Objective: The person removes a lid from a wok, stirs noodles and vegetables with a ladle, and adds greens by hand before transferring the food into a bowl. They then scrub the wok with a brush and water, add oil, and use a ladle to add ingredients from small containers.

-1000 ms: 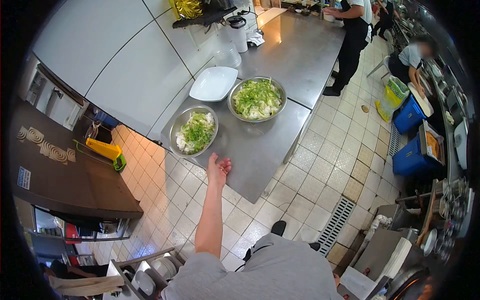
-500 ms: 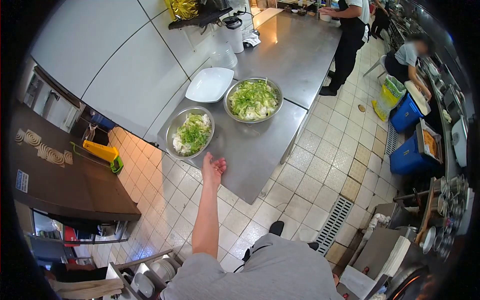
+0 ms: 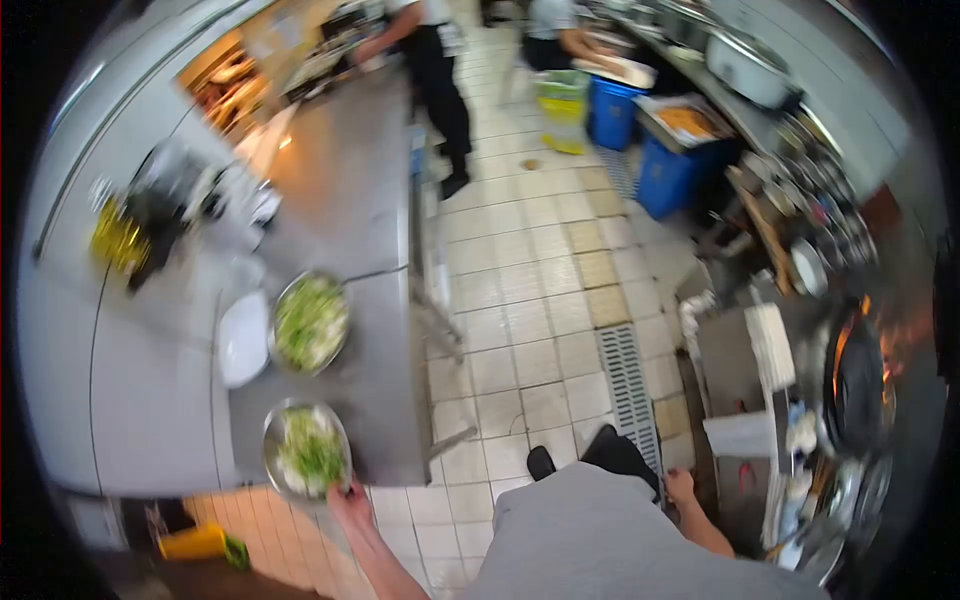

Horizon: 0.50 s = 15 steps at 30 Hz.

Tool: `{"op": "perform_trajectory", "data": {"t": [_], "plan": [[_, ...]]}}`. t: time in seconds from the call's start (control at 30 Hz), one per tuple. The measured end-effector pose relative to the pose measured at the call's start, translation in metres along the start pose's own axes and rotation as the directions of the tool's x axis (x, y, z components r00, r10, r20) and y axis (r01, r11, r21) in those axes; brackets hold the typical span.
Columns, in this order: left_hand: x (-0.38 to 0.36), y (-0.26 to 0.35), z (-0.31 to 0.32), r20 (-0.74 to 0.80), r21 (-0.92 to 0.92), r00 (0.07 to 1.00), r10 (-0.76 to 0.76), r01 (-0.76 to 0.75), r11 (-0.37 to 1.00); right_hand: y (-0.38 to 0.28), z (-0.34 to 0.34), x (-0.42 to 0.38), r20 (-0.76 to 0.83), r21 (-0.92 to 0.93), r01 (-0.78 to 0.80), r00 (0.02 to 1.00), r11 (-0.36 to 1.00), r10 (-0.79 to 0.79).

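A steel bowl (image 3: 346,452) of white rice-like food topped with chopped greens (image 3: 314,448) stands at the near left corner of the steel table. My left hand (image 3: 350,500) reaches its near rim; blur hides whether the fingers grip it or only touch it. A second steel bowl (image 3: 345,335) with similar food and greens (image 3: 310,322) sits just beyond, beside a white square dish (image 3: 243,340). My right hand (image 3: 681,487) hangs low by the cooking station, its fingers loosely curled and partly hidden, and nothing shows clearly in it.
Flames rise around a dark wok (image 3: 858,378) at the right. A floor drain grate (image 3: 628,385) runs beside my feet. One person (image 3: 435,75) stands at the table's far end; another (image 3: 552,30) works near blue bins (image 3: 672,178). Pans (image 3: 815,190) line the right counter.
My view has swung to the right, bringing the burning stove and my right hand into sight. My left hand, open beside the nearer bowl before, now meets its rim.
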<state>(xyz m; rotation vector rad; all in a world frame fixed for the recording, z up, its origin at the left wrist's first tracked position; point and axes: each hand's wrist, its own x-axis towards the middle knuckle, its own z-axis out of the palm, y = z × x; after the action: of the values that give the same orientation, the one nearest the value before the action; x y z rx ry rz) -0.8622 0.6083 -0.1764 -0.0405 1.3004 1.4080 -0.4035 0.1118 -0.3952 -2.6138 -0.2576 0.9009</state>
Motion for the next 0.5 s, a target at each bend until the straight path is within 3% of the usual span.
{"op": "perform_trajectory", "data": {"t": [0.03, 0.07, 0.13, 0.27, 0.3, 0.33, 0.37, 0.43, 0.5], "plan": [[-0.040, -0.013, 0.014, 0.055, 0.032, 0.998, 0.011, -0.012, 0.999, -0.004, 0.000, -0.010, -0.014, -0.104, 0.050, 0.999, 0.993, -0.052], [-0.024, -0.021, -0.011, 0.107, 0.111, 0.993, -0.056, 0.044, 0.993, -0.037, -0.010, -0.025, -0.020, -0.211, 0.090, 0.995, 0.973, -0.097], [-0.072, -0.044, 0.019, -0.062, 0.106, 0.992, -0.110, 0.117, 0.987, -0.067, -0.015, -0.039, -0.006, -0.090, -0.105, 0.994, 0.990, 0.105], [-0.104, -0.075, 0.030, 0.166, 0.423, 0.906, -0.389, 0.291, 0.858, -0.051, 0.021, -0.012, 0.068, -0.125, -0.169, 0.982, 0.978, 0.179], [-0.096, -0.087, 0.020, 0.508, 0.791, 0.818, -0.272, -0.317, 0.524, -0.061, 0.019, -0.012, 0.062, -0.100, -0.168, 0.983, 0.981, 0.175], [-0.086, -0.095, 0.030, 0.302, 0.776, 0.847, -0.437, 0.049, 0.629, -0.075, 0.014, -0.011, 0.058, -0.078, -0.166, 0.984, 0.983, 0.170], [-0.089, -0.105, 0.052, 0.100, 0.657, 0.784, -0.612, 0.410, 0.633, -0.082, 0.017, -0.008, 0.044, -0.050, -0.209, 0.977, 0.977, 0.211], [-0.118, -0.135, 0.100, 0.018, 0.818, 0.808, -0.590, 0.327, 0.473, -0.091, 0.023, 0.007, 0.032, -0.003, -0.187, 0.982, 0.982, 0.187], [-0.116, -0.163, 0.123, 0.088, 0.862, 0.785, -0.613, 0.248, 0.441, -0.094, 0.031, 0.026, 0.045, 0.053, -0.237, 0.971, 0.970, 0.235]]}}
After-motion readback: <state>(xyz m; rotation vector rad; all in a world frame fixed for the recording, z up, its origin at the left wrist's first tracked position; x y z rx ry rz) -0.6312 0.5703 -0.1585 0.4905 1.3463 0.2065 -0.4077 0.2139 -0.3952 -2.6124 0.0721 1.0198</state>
